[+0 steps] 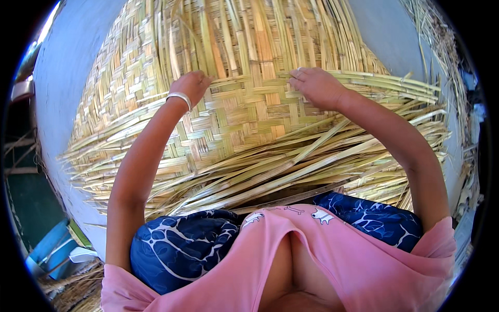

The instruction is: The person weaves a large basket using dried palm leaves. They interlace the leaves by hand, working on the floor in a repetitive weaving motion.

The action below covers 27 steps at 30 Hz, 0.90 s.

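A mat of flat, yellow-green split-cane strips [223, 122] lies in front of me, woven in a checkered pattern. My left hand [191, 87], with a pale bangle at the wrist, has its fingers closed at one end of a crosswise cane strip [249, 79]. Farther right, my right hand [316, 87] wears a ring and pinches the same line of cane at the weaving edge. Its fingertips are partly hidden. Beyond both hands, long unwoven strips [262, 41] run away from me, side by side.
A loose bundle of cane strips [270, 169] lies across the mat's near part, close to my knees. More strip ends [416, 88] stick out at the right. Grey floor [67, 99] borders the mat. Dry straw [442, 47] lies far right, and blue objects [57, 252] stand lower left.
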Tool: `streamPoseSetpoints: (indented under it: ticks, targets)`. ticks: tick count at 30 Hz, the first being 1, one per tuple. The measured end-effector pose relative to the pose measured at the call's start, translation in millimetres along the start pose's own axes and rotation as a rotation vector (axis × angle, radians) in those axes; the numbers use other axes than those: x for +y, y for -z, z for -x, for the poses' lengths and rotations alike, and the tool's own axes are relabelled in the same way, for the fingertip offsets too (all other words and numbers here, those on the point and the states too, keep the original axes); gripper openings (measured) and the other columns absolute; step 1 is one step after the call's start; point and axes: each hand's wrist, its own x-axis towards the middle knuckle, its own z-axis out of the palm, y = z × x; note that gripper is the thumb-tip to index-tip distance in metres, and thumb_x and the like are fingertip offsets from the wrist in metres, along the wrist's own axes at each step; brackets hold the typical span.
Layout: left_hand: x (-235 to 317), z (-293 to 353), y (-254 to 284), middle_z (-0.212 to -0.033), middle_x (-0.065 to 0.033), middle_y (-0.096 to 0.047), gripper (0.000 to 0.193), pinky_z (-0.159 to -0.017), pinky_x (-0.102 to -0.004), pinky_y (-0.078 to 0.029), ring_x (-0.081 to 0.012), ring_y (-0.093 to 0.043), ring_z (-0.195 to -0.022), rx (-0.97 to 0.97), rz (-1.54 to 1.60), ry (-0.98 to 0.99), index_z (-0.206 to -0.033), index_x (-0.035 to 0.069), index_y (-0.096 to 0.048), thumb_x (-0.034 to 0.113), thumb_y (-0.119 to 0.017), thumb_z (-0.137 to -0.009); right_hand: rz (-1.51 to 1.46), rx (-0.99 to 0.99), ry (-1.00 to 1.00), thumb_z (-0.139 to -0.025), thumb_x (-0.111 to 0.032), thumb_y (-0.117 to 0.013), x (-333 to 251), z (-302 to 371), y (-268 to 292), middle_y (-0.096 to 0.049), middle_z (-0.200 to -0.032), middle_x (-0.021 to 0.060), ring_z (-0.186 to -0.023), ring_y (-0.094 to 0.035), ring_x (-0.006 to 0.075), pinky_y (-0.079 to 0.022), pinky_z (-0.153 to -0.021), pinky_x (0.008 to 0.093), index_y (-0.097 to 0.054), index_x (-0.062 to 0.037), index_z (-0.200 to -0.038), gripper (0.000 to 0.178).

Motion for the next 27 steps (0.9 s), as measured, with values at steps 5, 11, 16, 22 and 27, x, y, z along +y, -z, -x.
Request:
streamPoseSetpoints:
  ticks: [5,11,16,22,27]
  targets:
    - [-14,3,3,-0.085,-0.0218,-0.061,0.042,-0.075,-0.0434,-0.045,-0.0381,-0.058,-0.083,-0.102,0.051,-0.034,-0.087,0.001,-0.061,0.042,-0.05,-0.09,-0.289,-0.245,-0.17,-0.083,-0.01,-0.048,-17,-68,51,-0.062,-0.088,0.0163,-0.087,-0.06,0.0334,-0.048,-0.076,0.0455,-0.059,-0.0053,-0.092,0.014]
    - [-9,14,18,-0.091,-0.0192,-0.064,0.033,-0.076,-0.0395,-0.047,-0.0343,-0.061,-0.084,-0.138,0.143,-0.028,-0.095,0.004,-0.066,0.034,-0.055,-0.088,-0.484,0.01,-0.101,-0.081,-0.013,-0.054,-54,-141,23,-0.063,-0.087,0.0156,-0.086,-0.061,0.0328,-0.048,-0.076,0.0447,-0.062,-0.0055,-0.097,0.02]
    - [-4,30,27,-0.086,-0.0147,-0.066,0.02,-0.072,-0.0359,-0.049,-0.0292,-0.062,-0.075,0.063,0.161,-0.174,-0.094,0.005,-0.067,0.021,-0.06,-0.086,-0.556,-0.209,-0.241,-0.078,-0.019,-0.059,-57,-153,36,-0.064,-0.087,0.0134,-0.083,-0.061,0.031,-0.047,-0.074,0.0433,-0.066,-0.0081,-0.091,0.018]
    - [4,13,31,-0.097,-0.0063,-0.065,0.021,-0.074,-0.0256,-0.05,-0.0118,-0.061,-0.088,0.231,0.851,-0.144,-0.103,-0.001,-0.062,0.015,-0.059,-0.089,-0.822,-0.042,-0.461,-0.077,-0.022,-0.061,-57,-145,31,-0.064,-0.077,0.0129,-0.076,-0.061,0.0308,-0.046,-0.068,0.0412,-0.065,-0.006,-0.082,0.018]
    - [-18,-43,-14,-0.103,-0.0128,-0.064,0.037,-0.078,-0.0291,-0.051,-0.0185,-0.062,-0.095,0.185,0.654,-0.011,-0.117,-0.005,-0.054,0.018,-0.058,-0.089,-0.92,0.152,-0.608,-0.077,-0.029,-0.063,-59,-138,14,-0.062,-0.072,0.0161,-0.07,-0.06,0.0311,-0.046,-0.066,0.0404,-0.063,-0.0034,-0.079,0.025]
